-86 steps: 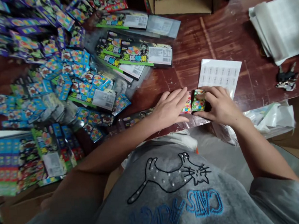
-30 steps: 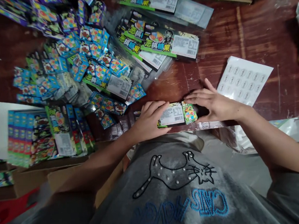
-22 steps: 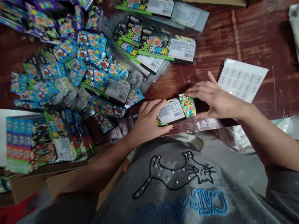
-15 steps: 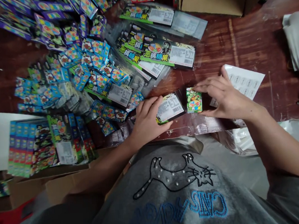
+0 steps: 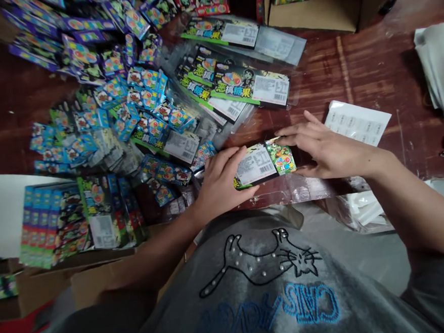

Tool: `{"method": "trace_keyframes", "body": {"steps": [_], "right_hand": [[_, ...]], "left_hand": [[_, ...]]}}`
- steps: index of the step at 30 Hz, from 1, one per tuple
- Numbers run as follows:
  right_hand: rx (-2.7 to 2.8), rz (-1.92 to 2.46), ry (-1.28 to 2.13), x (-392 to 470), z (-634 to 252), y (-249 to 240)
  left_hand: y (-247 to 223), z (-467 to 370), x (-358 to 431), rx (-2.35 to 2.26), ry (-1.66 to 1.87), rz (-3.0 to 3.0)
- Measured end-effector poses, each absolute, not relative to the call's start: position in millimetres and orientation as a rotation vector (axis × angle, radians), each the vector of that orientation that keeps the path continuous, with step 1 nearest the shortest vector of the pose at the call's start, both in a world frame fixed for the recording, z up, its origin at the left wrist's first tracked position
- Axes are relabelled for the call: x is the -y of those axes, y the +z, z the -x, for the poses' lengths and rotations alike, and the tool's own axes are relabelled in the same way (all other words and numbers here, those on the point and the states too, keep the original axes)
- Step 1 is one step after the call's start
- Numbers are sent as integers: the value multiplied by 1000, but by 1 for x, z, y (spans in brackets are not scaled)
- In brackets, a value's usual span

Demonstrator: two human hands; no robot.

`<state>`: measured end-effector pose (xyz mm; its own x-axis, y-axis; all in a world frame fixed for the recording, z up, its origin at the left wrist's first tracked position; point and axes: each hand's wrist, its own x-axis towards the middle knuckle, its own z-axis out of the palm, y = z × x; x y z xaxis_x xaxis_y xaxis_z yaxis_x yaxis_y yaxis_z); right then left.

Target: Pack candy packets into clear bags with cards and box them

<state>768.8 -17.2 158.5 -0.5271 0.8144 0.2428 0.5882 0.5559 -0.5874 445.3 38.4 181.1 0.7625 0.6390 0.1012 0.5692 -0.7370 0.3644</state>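
Note:
My left hand [image 5: 221, 183] is closed over the left part of a flat candy packet [image 5: 258, 165] near the table's front edge. The packet has a white barcode label and black and green print. A small green candy box [image 5: 283, 161] sits against the packet's right end, gripped between the thumb and fingers of my right hand [image 5: 319, 147]. Whether the box's left edge is inside the packet or only touching it, I cannot tell. Part of the packet is hidden under my left fingers.
Blue candy boxes [image 5: 145, 78] and purple ones [image 5: 80, 52] are heaped at the left. Labelled packets [image 5: 252, 85] overlap behind my hands. A sticker sheet [image 5: 359, 121] lies at the right, a cardboard box [image 5: 310, 18] behind. Filled packs [image 5: 99, 210] stand at lower left.
My right hand has moved left with the green box, closing the gap to the packet. The box has tilted slightly. My left hand stays on the packet.

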Motion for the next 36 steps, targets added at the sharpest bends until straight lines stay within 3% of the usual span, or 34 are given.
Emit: {"method": "trace_keyframes", "body": {"steps": [5,9,15,19,36], "right_hand": [[2299,1030,862,15,-765,151],[2301,976,973,11,-766,148],[2310,936,953,0,-765,159],[1877,1234,678,0,-742,153],[956,1301,1013,57,-658,103]], "left_hand": [[170,-461,-37,-1152,299,-2233],[165,-474,-47,-1074,266,-1786],[169,-496,-51,-999,362,-1181],[167,-504,-53,-1046,555,-961],[150,-455,-48,-1061,668,-1500]]}}
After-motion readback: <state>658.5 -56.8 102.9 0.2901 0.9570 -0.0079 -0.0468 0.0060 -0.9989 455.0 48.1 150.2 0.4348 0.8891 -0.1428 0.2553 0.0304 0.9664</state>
